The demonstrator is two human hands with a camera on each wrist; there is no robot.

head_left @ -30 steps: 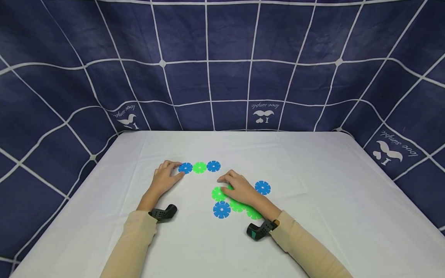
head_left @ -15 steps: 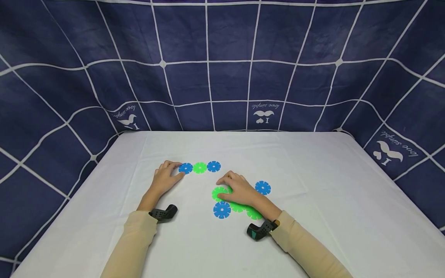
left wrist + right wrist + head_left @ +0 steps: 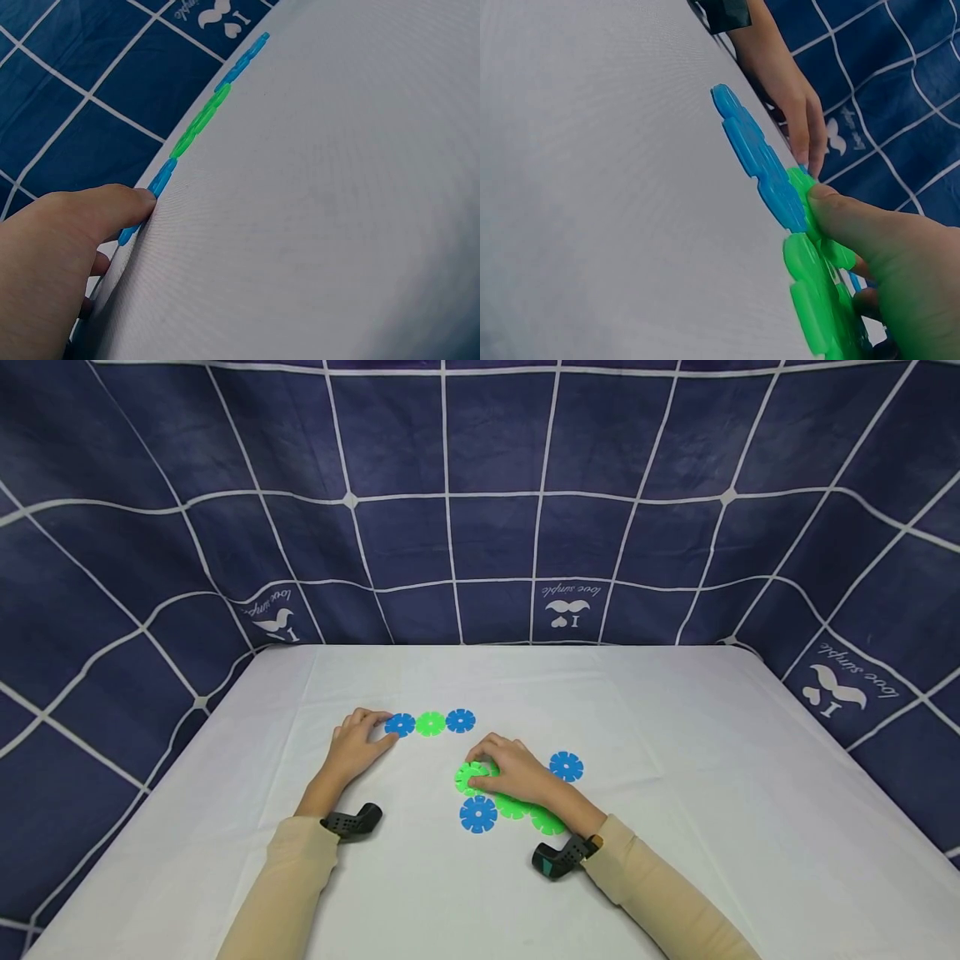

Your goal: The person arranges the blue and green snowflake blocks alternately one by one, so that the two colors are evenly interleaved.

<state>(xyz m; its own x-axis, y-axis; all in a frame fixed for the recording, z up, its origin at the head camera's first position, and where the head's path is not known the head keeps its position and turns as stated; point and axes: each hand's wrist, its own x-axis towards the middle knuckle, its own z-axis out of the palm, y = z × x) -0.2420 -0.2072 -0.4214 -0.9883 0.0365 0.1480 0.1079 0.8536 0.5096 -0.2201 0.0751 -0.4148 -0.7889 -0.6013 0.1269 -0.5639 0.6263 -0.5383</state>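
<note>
A row of notched plastic snowflake discs lies flat on the table: a blue disc (image 3: 401, 725), a green disc (image 3: 431, 724) and another blue disc (image 3: 461, 721). My left hand (image 3: 355, 747) holds the row's left blue disc by its edges, between thumb and forefinger. To the right, my right hand (image 3: 519, 774) pinches a green disc (image 3: 468, 778) at the left of a loose group; its outline looks slightly doubled. Just below lies a blue disc (image 3: 478, 814). My palm and wrist partly cover more green discs (image 3: 512, 807).
Beyond my right wrist lies a single blue disc (image 3: 566, 767). The white cloth-covered table (image 3: 712, 735) ends at a dark blue curtain (image 3: 495, 527) with white grid lines. Black wrist cameras (image 3: 352, 820) sit on both wrists.
My right thumb has moved left onto the green disc and the fingers have closed in on it; the disc has shifted slightly. My left hand and the row stay put.
</note>
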